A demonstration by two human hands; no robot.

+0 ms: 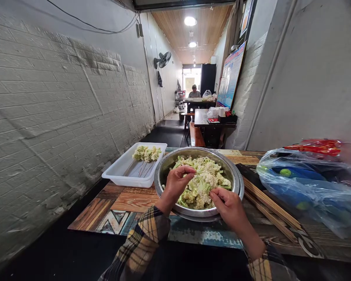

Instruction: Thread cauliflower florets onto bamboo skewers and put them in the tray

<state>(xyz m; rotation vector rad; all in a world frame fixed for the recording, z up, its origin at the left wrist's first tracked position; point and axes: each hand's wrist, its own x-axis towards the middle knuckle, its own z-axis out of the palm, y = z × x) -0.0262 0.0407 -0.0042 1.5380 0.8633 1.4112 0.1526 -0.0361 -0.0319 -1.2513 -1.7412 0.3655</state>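
A steel bowl point(238, 177) full of cauliflower florets point(200, 162) stands on the table in front of me. My left hand point(179, 182) is over the bowl's left half, thumb and fingers pinched together; what lies between the tips is too small to make out. At the right side of the bowl, my right hand point(228, 202) pinches the edge of a pale cauliflower floret point(204, 186) with green stems. To the left sits a white plastic tray point(128, 180), where cauliflower on thin skewers point(146, 153) rests at the far end.
Bamboo skewers point(270, 207) lie in a bundle right of the bowl. Beyond them is a clear plastic bag point(307, 187) with blue and green contents. A brick wall point(61, 117) runs along the left. Farther back are another table point(201, 117) and a seated person point(194, 93).
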